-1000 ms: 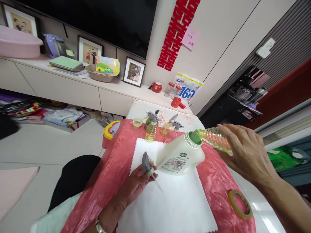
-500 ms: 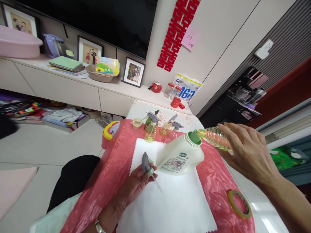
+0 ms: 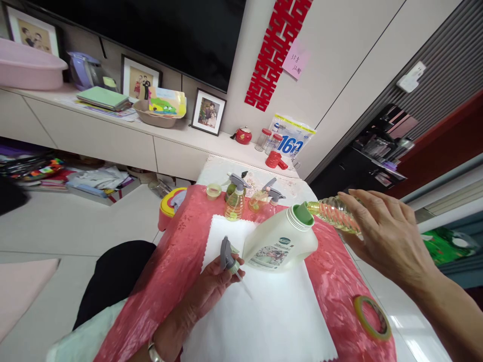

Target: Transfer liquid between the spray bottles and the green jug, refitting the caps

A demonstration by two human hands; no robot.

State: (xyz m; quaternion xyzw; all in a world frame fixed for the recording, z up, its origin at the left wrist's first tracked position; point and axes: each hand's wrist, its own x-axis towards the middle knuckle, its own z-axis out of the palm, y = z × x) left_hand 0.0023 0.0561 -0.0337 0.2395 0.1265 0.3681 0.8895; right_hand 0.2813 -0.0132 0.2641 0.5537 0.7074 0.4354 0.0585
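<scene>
My left hand is closed on a grey spray nozzle whose thin clear tube points down to the right. My right hand grips a clear ribbed bottle with yellowish liquid, tipped nearly on its side. Its mouth rests at the green spout of a large white detergent jug. The jug stands, leaning a little, on a white cloth with zigzag edges. Behind it are a spray bottle with yellow liquid and several more spray bottles.
Red plastic sheeting covers the table. A roll of tape lies at its right, and a small cup sits at the far left corner. Beyond, a low cabinet holds picture frames, jars and a red teapot. A yellow and red stool stands left.
</scene>
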